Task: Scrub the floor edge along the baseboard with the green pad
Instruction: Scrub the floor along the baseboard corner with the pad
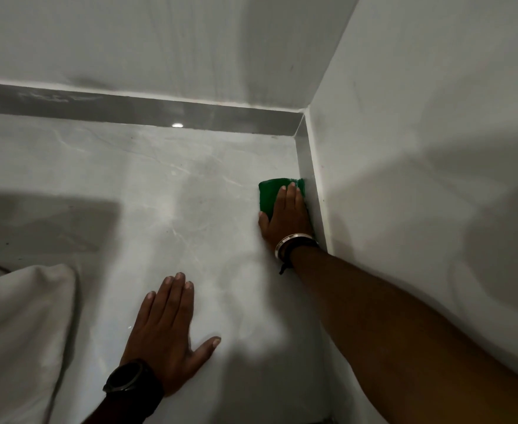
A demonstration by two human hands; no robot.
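The green pad (269, 192) lies flat on the pale marbled floor, its right edge against the grey baseboard (306, 160) of the right wall. My right hand (285, 217) presses on the pad with fingers laid over its near half; a metal bangle and a dark cord circle the wrist. Palm down, my left hand (167, 328) rests on the floor nearer to me, fingers spread, holding nothing. A dark watch sits on its wrist.
A second grey baseboard (129, 110) runs along the far wall and meets the right one at the corner (303, 113). White walls rise behind both. A white cloth-like bundle (22, 332) lies at the lower left, with a dark shadow beyond it.
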